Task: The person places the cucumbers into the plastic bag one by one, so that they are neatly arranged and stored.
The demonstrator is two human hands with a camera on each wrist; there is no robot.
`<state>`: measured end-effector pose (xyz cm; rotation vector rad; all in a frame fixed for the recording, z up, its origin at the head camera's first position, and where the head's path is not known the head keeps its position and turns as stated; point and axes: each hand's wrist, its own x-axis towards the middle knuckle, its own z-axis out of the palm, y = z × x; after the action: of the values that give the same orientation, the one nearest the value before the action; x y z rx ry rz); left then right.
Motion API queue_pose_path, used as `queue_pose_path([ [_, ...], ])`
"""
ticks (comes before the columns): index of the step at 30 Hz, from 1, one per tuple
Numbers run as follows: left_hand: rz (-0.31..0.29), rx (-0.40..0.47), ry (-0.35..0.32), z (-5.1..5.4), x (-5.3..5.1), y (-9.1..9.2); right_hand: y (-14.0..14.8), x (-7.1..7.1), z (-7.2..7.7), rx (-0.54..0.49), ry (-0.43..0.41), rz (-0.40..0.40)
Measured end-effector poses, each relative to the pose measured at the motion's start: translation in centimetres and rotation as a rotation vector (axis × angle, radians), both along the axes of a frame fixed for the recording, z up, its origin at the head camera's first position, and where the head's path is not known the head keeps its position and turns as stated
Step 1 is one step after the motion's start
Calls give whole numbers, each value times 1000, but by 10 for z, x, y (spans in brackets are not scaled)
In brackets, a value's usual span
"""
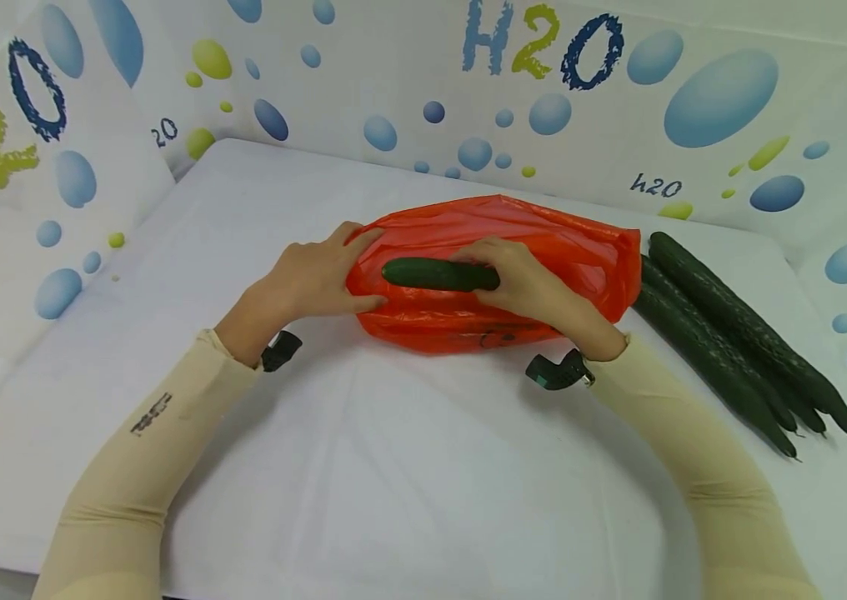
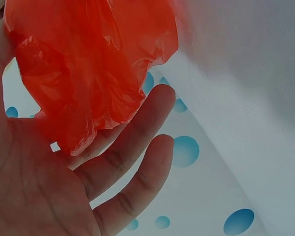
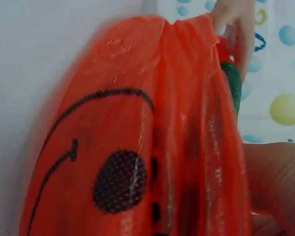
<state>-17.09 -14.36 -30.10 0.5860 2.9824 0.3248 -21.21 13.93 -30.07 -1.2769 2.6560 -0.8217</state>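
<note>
from my distance i see the right hand point(image 1: 524, 283) pinching one cucumber point(image 1: 427, 274) by its right end, above the red bag point(image 1: 423, 321), with the free tip pointing left. the left hand point(image 1: 311, 275) is spread at the bag's left end, thumb and index finger well apart; how much film sits behind those fingers i cannot tell. to do this well, i would have the left fingers hold the thin film taut and parted, and the right hand guide the cucumber gently, tip clear of the left thumb, so nothing snags or tears. the other cucumbers point(image 1: 739, 310) lie to the right, just beside the bag, best left unbumped.
</note>
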Motion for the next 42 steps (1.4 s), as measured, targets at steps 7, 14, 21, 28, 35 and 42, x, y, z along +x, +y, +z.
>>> queue_pose_path([
  [7,-12,-18,35,-1,1,2,-4,-8,-9,50,-28,37],
  [14,-21,-39,47,-1,0,6,-3,-12,-19,95,-19,69],
  [21,-12,-34,39,-3,0,5,-2,-14,-20,91,-54,56],
  [28,-25,-19,50,-5,-1,7,6,-13,-12,161,-96,57],
  [35,-13,-37,50,-4,-2,5,12,-11,-11,161,-85,19],
  [42,-12,-43,28,-5,-2,3,14,-9,-16,101,-99,-32],
])
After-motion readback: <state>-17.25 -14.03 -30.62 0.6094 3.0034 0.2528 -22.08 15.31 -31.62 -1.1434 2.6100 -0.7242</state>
